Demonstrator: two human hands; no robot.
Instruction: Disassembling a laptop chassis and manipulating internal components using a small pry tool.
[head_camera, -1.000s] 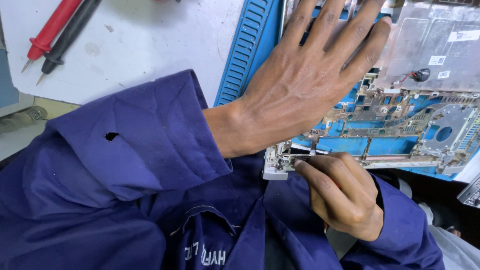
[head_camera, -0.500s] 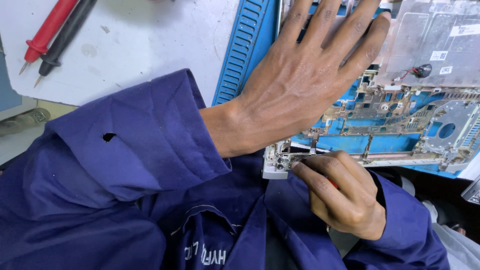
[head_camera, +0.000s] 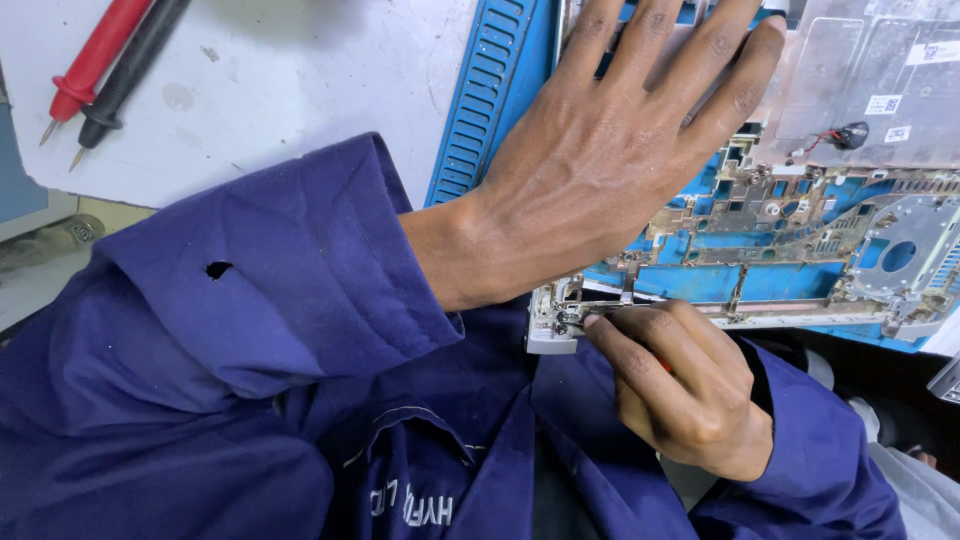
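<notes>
Far left, probes: a red-handled test probe (head_camera: 92, 68) and a black-handled test probe (head_camera: 128, 72) lie side by side on the white, scuffed counter (head_camera: 300, 90), tips pointing near-left.

Near left, sleeve: a dark blue work-jacket sleeve (head_camera: 250, 300) with a small hole fills the near part of the view.

Centre, mat: a blue ribbed work mat (head_camera: 490, 100) lies on the counter under the chassis.

Centre, left hand (head_camera: 610, 160): laid flat, palm down, on the chassis; fingers (head_camera: 735, 75) straight and spread, closed on nothing, pressing from above.

Centre to right, chassis: a stripped silver-grey laptop base frame with blue inner plastic (head_camera: 780, 240) rests on the mat, its near edge at the counter's near side and its near-left corner (head_camera: 555, 325) overhanging toward the person.

Right of centre, right hand (head_camera: 690, 390): below the near edge, fingers curled together around a slim tool, probably a small screwdriver (head_camera: 610, 312); a trace of red handle shows inside the fist, and the metal tip meets the near-left corner.

Far right, detail: a small round black part on red and black wires (head_camera: 850, 135) sits on the grey metal plate.

Change over the last second: very little. The left hand lies a touch farther across the chassis, and the right hand stays at the same corner with the tip engaged. This reads as steady, continuing work at one fastening point, with the chassis held down and not shifted.
</notes>
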